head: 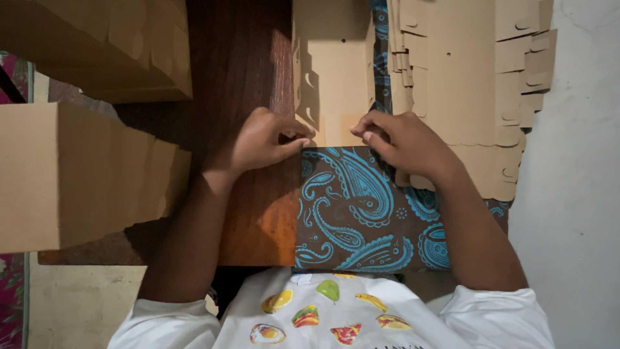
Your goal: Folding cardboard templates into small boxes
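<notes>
Closest to the lens, a white shirt [336, 317] printed with small fruit and food pictures is filling the bottom of the view, and both bare arms are reaching forward from it over a dark wooden table [239, 77]. The left hand [261, 139] is curling in tight, thumb and forefinger pinching at the near corner of a flat tan cardboard blank [332, 77], right where that blank's lower edge is meeting a brown cloth with a blue paisley pattern [355, 213]. The right hand [407, 145] is bending its fingers down too, tips pressing on the same lower edge, just beside the left fingertips; whether it is actually gripping the sheet or only pressing on it, I cannot tell. The blank is lying beyond the fingertips, running away toward the top of the view. Just outside the right hand's knuckles, a fanned stack of die-cut cardboard blanks [478, 84] is crowding in, its scalloped edges lying almost against the wrist. Outside the left hand, bare wood is giving some room before a folded cardboard box [84, 174] and another cardboard box [110, 45] beyond it are closing that side off. A pale wall [575, 194] is standing well past the stack.
</notes>
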